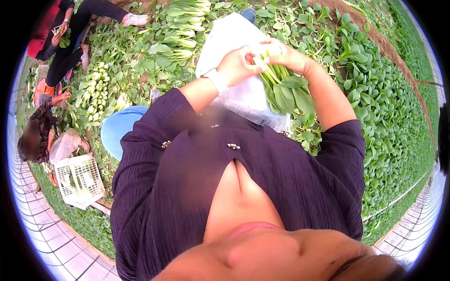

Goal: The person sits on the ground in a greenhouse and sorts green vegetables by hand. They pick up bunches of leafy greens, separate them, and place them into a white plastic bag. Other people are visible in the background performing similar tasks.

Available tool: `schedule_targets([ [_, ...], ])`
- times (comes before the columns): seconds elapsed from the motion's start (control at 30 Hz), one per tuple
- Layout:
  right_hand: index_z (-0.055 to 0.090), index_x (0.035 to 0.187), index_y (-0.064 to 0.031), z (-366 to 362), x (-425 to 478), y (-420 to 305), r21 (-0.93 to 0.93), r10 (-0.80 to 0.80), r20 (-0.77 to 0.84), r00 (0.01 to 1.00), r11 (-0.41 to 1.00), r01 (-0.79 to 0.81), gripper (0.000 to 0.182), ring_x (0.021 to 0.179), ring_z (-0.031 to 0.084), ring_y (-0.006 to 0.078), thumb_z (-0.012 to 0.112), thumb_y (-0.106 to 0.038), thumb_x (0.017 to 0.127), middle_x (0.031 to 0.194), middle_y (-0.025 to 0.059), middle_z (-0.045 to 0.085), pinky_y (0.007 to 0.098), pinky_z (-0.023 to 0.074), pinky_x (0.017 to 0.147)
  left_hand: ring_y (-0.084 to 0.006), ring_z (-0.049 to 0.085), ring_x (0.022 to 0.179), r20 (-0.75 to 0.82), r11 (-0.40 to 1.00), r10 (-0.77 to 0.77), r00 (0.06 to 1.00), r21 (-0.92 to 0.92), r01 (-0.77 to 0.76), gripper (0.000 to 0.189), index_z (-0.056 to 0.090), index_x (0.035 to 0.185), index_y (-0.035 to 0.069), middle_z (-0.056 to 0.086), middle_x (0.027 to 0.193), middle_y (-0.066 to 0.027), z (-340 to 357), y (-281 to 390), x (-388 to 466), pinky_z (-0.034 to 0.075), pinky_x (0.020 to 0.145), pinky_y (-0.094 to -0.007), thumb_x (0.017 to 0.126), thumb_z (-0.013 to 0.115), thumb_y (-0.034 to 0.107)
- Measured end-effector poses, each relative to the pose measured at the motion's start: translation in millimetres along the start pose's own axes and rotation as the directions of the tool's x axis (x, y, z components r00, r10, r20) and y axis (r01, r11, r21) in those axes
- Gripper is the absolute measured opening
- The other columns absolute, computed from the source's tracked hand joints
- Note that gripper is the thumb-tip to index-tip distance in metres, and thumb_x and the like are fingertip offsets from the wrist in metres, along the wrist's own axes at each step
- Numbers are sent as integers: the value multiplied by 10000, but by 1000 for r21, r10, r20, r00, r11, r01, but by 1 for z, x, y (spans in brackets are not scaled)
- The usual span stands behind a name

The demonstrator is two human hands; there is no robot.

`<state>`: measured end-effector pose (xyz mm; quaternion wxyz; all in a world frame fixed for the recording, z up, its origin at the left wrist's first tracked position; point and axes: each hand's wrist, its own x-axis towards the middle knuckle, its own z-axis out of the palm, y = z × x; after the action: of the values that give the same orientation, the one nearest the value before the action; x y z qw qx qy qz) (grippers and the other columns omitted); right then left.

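Observation:
Both my hands meet over a white plastic sheet point(228, 45) spread across my lap. Between them is a bunch of leafy greens with pale stems, like bok choy point(286, 86), its leaves hanging down towards my body. My left hand point(239, 65), with a white band on the wrist, pinches at the stem ends with thumb and fingers. From the other side, my right hand point(286, 56) is closed around the pale stems. Which plant each fingertip touches cannot be told. Beyond the sheet, a row of picked greens point(182, 31) lies on the leafy ground.
A pile of picked greens point(96, 91) lies at the left, near a blue rounded object point(121, 128) beside my arm. White plastic crates point(81, 179) stand at the lower left. Two other people point(70, 31) sit or crouch along the left. Dense growing plants point(386, 105) fill the right.

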<state>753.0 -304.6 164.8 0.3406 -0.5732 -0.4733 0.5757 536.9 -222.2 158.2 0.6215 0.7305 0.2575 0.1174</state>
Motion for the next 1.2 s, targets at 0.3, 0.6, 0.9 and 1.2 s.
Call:
schedule_targets([
  [0.3, 259, 1501, -59, 13, -21, -18, -344, -51, -78, 996, 939, 21, 1138, 1241, 494, 205, 939, -221, 603, 1359, 125, 513, 347, 387, 1077, -188, 662, 809, -218, 996, 2, 976, 86, 17, 492, 564, 1047, 17, 652, 865, -69, 21, 10, 5, 547, 755, -310, 711, 859, 222],
  [0.6, 334, 1460, -49, 35, -49, -26, -381, 57, -480, 876, 886, -266, 927, 1261, 524, 320, 828, -98, 677, 1368, 184, 515, 380, 402, 1083, -206, 668, 862, 57, 958, 161, 985, 233, -170, 273, 624, 1072, 55, 640, 974, -122, -48, -47, 49, 539, 769, -331, 869, 705, 219],
  [0.9, 388, 1444, -96, 37, -36, -34, -228, 233, -636, 736, 854, -468, 890, 1240, 531, 309, 830, -43, 673, 1355, 147, 521, 389, 430, 1053, -373, 613, 1040, -55, 488, 2, 999, 872, 47, 295, 651, 1121, 51, 642, 1147, -167, -251, -259, 191, 497, 912, -437, 837, 652, 134],
  [1.2, 356, 1456, -53, 44, -36, -28, -388, 30, -698, 716, 824, -412, 936, 1133, 579, 307, 846, -49, 659, 1272, 157, 544, 377, 468, 986, -252, 643, 974, 152, -40, 28, 988, 988, -150, 163, 631, 1015, 140, 620, 1022, -78, -241, -263, 283, 516, 795, -409, 919, 505, 177],
])
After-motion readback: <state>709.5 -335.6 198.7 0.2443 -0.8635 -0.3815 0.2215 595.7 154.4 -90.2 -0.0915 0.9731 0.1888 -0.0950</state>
